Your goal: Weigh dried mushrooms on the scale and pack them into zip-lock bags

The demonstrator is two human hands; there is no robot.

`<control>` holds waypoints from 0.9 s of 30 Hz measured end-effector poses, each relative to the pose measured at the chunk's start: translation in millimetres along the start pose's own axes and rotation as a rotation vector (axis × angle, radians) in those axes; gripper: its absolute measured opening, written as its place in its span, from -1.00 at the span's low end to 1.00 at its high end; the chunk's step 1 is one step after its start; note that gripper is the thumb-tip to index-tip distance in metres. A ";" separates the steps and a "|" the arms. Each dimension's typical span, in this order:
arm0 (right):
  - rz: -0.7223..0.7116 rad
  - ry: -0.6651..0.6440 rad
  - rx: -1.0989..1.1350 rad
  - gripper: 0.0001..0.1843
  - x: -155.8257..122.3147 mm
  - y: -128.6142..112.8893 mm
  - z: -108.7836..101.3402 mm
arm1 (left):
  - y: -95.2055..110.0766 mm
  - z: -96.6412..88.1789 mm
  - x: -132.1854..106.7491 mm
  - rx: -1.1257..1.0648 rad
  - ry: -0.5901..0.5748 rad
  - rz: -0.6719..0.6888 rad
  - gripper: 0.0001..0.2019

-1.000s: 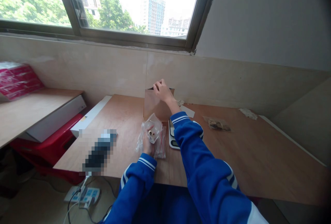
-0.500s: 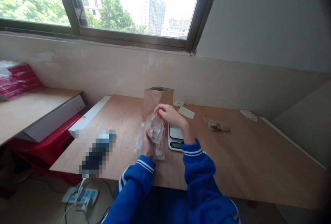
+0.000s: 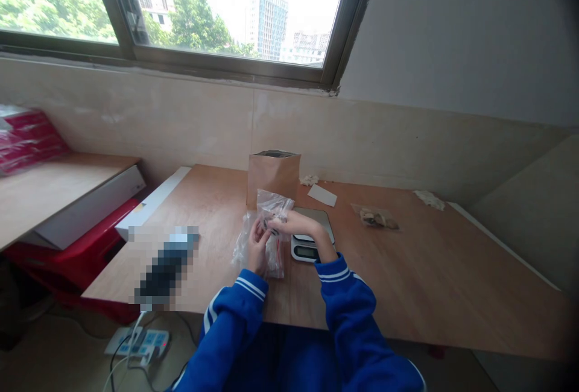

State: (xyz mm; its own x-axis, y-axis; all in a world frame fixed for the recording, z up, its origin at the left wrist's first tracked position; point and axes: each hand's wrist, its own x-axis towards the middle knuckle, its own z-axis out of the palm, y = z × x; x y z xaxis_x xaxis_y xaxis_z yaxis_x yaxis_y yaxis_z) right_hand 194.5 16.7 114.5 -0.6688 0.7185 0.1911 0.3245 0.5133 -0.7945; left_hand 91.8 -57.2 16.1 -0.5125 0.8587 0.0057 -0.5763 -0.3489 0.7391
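Observation:
Between my two hands is a clear plastic bag (image 3: 274, 200) with small dark and pale pieces in its lower part. My left hand (image 3: 257, 248) grips it from the left, fingers closed. My right hand (image 3: 294, 223) is closed on the bag from the other side, and its fingers are partly hidden behind the film. Under them several more clear bags (image 3: 275, 262) lie on the table. A white digital scale (image 3: 312, 247) sits just right, partly covered by my right wrist. Behind the bag stands an open brown paper pouch (image 3: 274, 175).
A filled clear bag (image 3: 379, 219) lies to the right on the wooden table (image 3: 407, 283). A white card (image 3: 322, 195) rests behind the scale. At left are a pixelated dark object (image 3: 165, 268) and, below the table, a power strip (image 3: 138, 342) with cables.
My right hand has come down from above the bag to its side, and the bag has folded and turned so its top now stands above both hands. The view has shifted slightly.

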 end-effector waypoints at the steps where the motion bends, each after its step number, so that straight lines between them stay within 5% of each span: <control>1: 0.007 -0.088 -0.002 -0.85 -0.9 -2.1 -2.0 | 0.1 -0.1 0.0 0.028 0.016 0.026 -0.54; 3: 0.011 -0.195 0.010 -0.76 -2.4 -6.3 -4.7 | 0.8 -0.8 -0.2 0.083 0.052 0.066 -0.62; 15: -0.039 -0.120 0.144 -0.69 -4.7 7.4 5.0 | -4.4 -9.1 5.0 0.144 0.076 0.100 -0.67; 22: -0.057 0.139 0.436 -0.63 5.9 11.6 -6.2 | -15.0 -22.2 15.5 0.168 0.307 0.108 -0.67; 27: -0.282 0.568 0.193 -0.72 54.7 -7.9 -49.2 | -17.4 -25.8 17.8 0.194 0.341 0.092 -0.79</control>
State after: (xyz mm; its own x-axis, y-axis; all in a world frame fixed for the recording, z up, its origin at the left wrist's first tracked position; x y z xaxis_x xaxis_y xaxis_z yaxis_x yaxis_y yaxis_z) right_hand 188.2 75.1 159.6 -0.2363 0.7315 0.6396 0.0274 0.6630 -0.7481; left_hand 76.3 -45.5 -14.0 -0.7568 0.6422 -0.1221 -0.4042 -0.3129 0.8595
